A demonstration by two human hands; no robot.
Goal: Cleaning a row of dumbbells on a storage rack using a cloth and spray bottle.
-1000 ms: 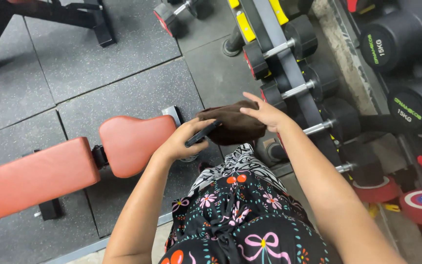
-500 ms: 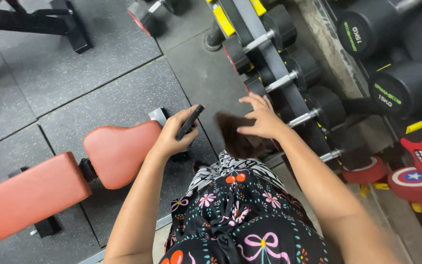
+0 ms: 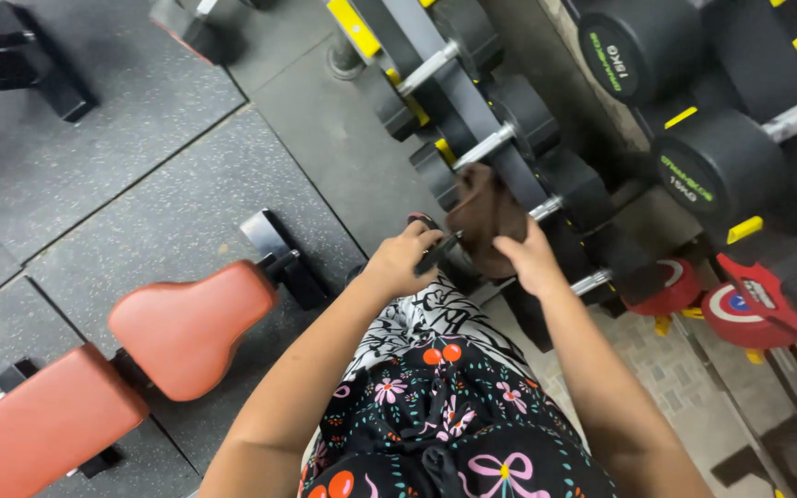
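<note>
The left hand (image 3: 405, 261) has its fingers curled shut around a slim black object (image 3: 437, 253), too small to identify, which juts out toward the other hand. The right hand (image 3: 529, 263) has its fingers pinched on the lower edge of a dark brown cloth (image 3: 487, 214), which stands up from the grip and is pressed against the dumbbell rack (image 3: 472, 111), covering part of one chrome dumbbell handle (image 3: 546, 208). The two hands sit close together, the black object's tip just beside the cloth.

Around the cloth, the rack carries small black dumbbells (image 3: 518, 115) in a slanted row, with yellow tags on its rail. To the right lie larger black dumbbells (image 3: 707, 171) and red round-ended weights (image 3: 740, 309). Below the hands is the person's black patterned garment (image 3: 445, 406) with flowers and bows. To the left, a red padded workout bench (image 3: 113, 369) stands on the speckled grey rubber floor (image 3: 140, 184).
</note>
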